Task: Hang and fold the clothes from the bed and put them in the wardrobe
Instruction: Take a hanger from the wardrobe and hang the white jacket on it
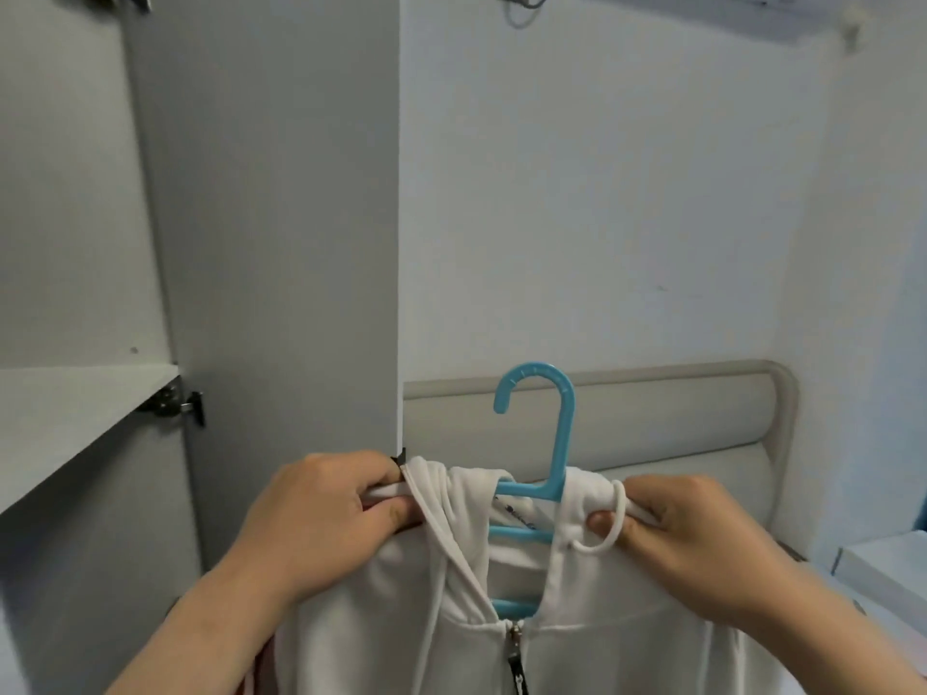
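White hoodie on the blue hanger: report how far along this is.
Done: white hoodie sits on the blue hanger, zip partly closed. In hand: left hand and right hand grip its shoulders. Left: hanging it inside the wardrobe; no rail shows.

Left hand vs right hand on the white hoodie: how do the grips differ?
The left hand grips the white hoodie at its left shoulder, beside the wardrobe door; the right hand grips the right shoulder, in front of the headboard. A drawstring loops over the right hand's thumb; none crosses the left hand. Both pinch fabric over the blue hanger.
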The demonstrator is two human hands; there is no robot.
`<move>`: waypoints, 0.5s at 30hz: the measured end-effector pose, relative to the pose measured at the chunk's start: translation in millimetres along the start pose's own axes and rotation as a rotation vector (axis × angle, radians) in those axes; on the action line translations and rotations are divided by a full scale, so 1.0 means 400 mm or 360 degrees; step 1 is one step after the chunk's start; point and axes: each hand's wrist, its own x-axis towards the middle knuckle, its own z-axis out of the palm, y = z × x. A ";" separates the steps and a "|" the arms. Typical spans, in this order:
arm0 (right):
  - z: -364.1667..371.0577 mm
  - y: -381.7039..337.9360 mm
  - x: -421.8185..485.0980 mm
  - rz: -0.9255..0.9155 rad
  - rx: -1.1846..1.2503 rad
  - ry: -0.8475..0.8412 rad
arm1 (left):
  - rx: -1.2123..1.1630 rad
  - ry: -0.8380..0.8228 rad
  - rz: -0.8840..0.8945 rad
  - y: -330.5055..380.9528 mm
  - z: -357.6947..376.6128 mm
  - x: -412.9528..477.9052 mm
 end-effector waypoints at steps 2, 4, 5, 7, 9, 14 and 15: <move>0.037 -0.028 0.031 -0.0047 0.0033 -0.0076 | -0.0012 0.0063 -0.0078 -0.048 -0.021 -0.022; 0.080 -0.050 0.062 -0.0095 0.0058 -0.0130 | -0.0050 0.0100 -0.0159 -0.104 -0.027 -0.046; 0.104 -0.060 0.078 -0.0113 0.0064 -0.0153 | -0.0049 0.0107 -0.0194 -0.132 -0.025 -0.054; 0.159 -0.085 0.116 -0.0136 0.0073 -0.0220 | -0.0047 0.0124 -0.0270 -0.197 -0.010 -0.066; 0.215 -0.099 0.148 -0.0111 0.0070 -0.0294 | -0.0071 0.0122 -0.0367 -0.255 0.019 -0.069; 0.376 -0.145 0.240 -0.0135 0.0028 -0.0370 | -0.0197 0.0290 -0.0657 -0.432 0.105 -0.091; 0.404 -0.157 0.255 -0.0141 -0.0005 -0.0390 | -0.0240 0.0331 -0.0717 -0.460 0.120 -0.097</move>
